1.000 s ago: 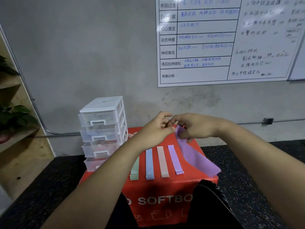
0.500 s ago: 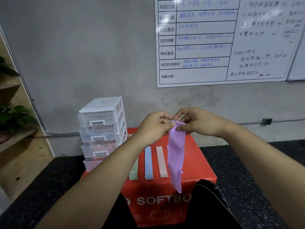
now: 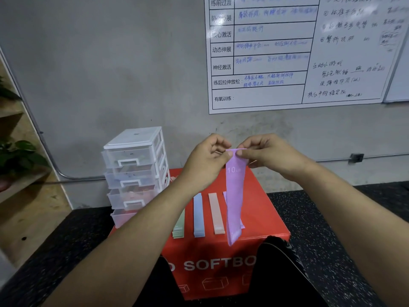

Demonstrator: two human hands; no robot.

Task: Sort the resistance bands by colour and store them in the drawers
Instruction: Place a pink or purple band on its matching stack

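A purple resistance band [image 3: 234, 196] hangs straight down in front of me, marked "10". My left hand [image 3: 205, 160] and my right hand [image 3: 263, 155] both pinch its top edge above the red soft box [image 3: 261, 209]. On the box lie small stacks of bands side by side: green [image 3: 179, 227], blue [image 3: 198, 214], pink [image 3: 216, 214]. Purple bands behind the hanging one are mostly hidden. A clear plastic drawer unit [image 3: 132, 171] with white frame stands at the box's left rear; its lowest drawer [image 3: 120, 218] is pulled out.
The red box sits on a black speckled floor [image 3: 345, 229] against a grey wall. A wooden shelf with a green plant [image 3: 15, 156] stands at the left. A whiteboard [image 3: 298, 52] hangs on the wall above. My dark-clothed knee [image 3: 274, 273] is at the box's front.
The purple band swung from slanting out to the right to hanging vertically. Both hands rose slightly and now pinch its top edge flat.
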